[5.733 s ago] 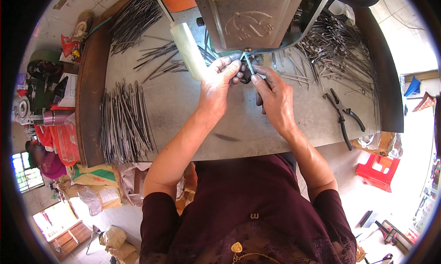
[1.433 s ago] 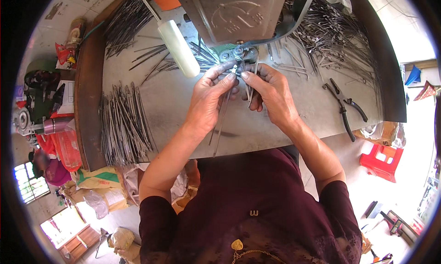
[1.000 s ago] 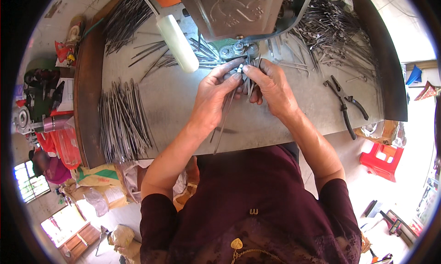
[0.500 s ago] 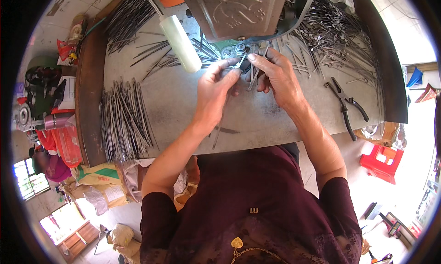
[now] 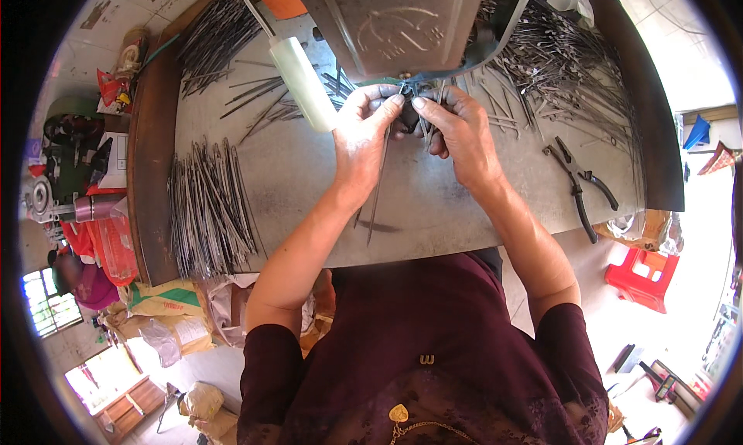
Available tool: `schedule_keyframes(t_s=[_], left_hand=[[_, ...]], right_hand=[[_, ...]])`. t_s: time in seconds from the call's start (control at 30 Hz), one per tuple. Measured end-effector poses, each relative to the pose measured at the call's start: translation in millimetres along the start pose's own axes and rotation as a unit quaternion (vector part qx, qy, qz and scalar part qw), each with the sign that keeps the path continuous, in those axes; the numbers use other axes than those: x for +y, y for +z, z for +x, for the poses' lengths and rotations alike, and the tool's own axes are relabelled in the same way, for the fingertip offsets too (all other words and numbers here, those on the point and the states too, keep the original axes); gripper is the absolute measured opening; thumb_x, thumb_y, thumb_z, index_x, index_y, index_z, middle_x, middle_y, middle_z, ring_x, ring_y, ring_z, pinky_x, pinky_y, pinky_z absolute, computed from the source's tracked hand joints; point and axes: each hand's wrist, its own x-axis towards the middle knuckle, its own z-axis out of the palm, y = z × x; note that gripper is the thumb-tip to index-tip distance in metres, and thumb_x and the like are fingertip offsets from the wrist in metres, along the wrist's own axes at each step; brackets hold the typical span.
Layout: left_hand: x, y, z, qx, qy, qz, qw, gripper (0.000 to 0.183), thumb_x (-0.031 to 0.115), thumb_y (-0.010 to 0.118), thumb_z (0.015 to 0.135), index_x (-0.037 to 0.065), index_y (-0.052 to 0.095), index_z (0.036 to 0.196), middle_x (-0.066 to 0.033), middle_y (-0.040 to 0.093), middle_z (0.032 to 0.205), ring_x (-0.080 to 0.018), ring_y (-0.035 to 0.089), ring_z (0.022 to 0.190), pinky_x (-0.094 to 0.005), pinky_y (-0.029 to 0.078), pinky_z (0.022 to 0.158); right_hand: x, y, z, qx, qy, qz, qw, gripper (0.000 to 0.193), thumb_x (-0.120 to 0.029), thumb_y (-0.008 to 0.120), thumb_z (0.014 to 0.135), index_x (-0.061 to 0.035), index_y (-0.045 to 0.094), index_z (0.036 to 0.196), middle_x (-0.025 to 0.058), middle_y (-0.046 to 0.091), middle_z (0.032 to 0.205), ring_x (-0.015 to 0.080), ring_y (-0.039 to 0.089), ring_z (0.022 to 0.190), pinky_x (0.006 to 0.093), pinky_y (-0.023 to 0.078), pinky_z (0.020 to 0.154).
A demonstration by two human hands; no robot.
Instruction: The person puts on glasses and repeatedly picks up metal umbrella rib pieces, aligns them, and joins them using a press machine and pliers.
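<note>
Both hands meet under the front of a brown metal machine (image 5: 387, 27). My left hand (image 5: 360, 131) is closed, thumb and fingers pinching a thin metal rod (image 5: 378, 183) whose long end slants down toward the table's near edge. Opposite it, my right hand (image 5: 468, 135) is closed round a few thin metal strips (image 5: 428, 131), its thumb reaching toward the left thumb. A small dark part shows between the fingertips. The fingers and the machine's lower parts hide the exact point of contact.
A white cylindrical lamp (image 5: 304, 85) hangs left of the hands. Bundles of metal rods lie at left (image 5: 209, 205) and far left (image 5: 219, 35), a loose heap (image 5: 553, 58) at far right. Black-handled pliers (image 5: 579, 186) rest at right. Raised dark edges (image 5: 155, 166) border the table.
My left hand has moved up slightly, closer to the machine, with the rod. My right hand has shifted a little left, and the fingertips now sit closer together.
</note>
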Motion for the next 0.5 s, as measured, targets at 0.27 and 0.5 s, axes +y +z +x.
schedule_keyframes(t_s=[0.27,0.5], left_hand=[[-2.5,-3.9,5.4,-0.018,-0.008,-0.059,0.998,0.021,0.007,0.061,0.091,-0.003,0.057,0.109,-0.0055,0.064,0.086,-0.009,0.057,0.068,-0.0217,0.047,0.059],[0.8,-4.5,3.9,-0.035,-0.018,-0.087,0.995,0.022,0.005,0.062,0.09,-0.003,0.057,0.11,-0.0059,0.063,0.086,-0.0094,0.057,0.067,-0.0211,0.045,0.058]], right_hand=[[1.6,4.0,6.4,-0.018,-0.001,0.018,1.0,0.019,-0.02,0.061,0.088,-0.0006,0.063,0.09,0.0034,0.061,0.067,0.0079,0.051,0.049,0.0225,0.038,0.042],[0.8,5.9,4.9,-0.026,0.002,0.041,0.999,0.017,-0.018,0.06,0.088,-0.0015,0.063,0.089,0.0026,0.06,0.066,0.0076,0.05,0.049,0.0221,0.037,0.042]])
